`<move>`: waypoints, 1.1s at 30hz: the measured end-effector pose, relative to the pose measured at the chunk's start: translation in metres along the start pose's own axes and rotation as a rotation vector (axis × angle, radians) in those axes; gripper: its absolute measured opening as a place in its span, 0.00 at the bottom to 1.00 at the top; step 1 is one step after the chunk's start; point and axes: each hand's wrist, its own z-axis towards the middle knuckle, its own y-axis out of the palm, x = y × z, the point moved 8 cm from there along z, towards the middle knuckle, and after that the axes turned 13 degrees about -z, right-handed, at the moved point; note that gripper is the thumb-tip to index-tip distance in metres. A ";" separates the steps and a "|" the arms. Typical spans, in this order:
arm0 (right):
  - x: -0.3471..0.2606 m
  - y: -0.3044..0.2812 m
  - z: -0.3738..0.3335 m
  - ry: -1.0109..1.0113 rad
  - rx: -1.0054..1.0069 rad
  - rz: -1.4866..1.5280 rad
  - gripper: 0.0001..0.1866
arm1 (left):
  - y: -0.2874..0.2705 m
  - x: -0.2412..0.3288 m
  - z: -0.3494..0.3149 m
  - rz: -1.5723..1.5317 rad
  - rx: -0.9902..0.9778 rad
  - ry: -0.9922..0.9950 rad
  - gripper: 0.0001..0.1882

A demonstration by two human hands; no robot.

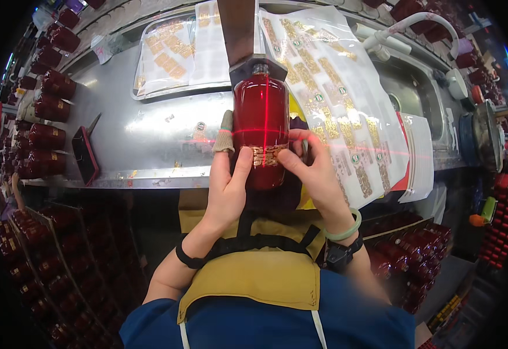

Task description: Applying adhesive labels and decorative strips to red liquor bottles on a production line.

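A glossy dark red bottle (260, 110) lies in front of me, its neck pointing away toward a dark angled bracket (258, 63). Around its lower part runs a gold lettered decal (260, 156). My left hand (229, 189) grips the bottle's left side, the thumb at the decal's left end and a grey fabric cover (224, 135) on one finger. From the right, my right hand (317, 168) holds it too, thumb pressing the decal's right end; its other fingers are partly hidden behind the bottle. Thin red light lines cross on the glass.
Transparent sheets of gold decals (347, 125) cover the bench's right side, beside a sink (419, 96) with a white tap (417, 23). A metal tray (139, 87) with decals stands at back left. A phone-like red-edged device (85, 156) leans on the bench. Racks of red bottles (50, 136) flank me.
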 end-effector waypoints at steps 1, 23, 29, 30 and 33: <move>-0.002 0.001 -0.002 -0.010 -0.003 -0.014 0.29 | 0.000 -0.001 0.000 -0.002 -0.002 0.005 0.33; -0.019 -0.029 -0.013 -0.150 0.188 0.111 0.23 | 0.006 0.005 0.000 0.008 -0.017 0.011 0.33; -0.049 -0.032 -0.040 -0.530 0.400 -0.174 0.14 | 0.000 0.001 0.001 0.001 -0.001 0.042 0.33; -0.062 -0.026 -0.050 -0.740 0.400 -0.402 0.15 | -0.001 -0.002 0.001 0.006 -0.008 0.023 0.33; -0.077 -0.002 -0.074 -1.042 0.264 -0.675 0.15 | -0.001 -0.002 0.002 0.005 -0.004 0.021 0.33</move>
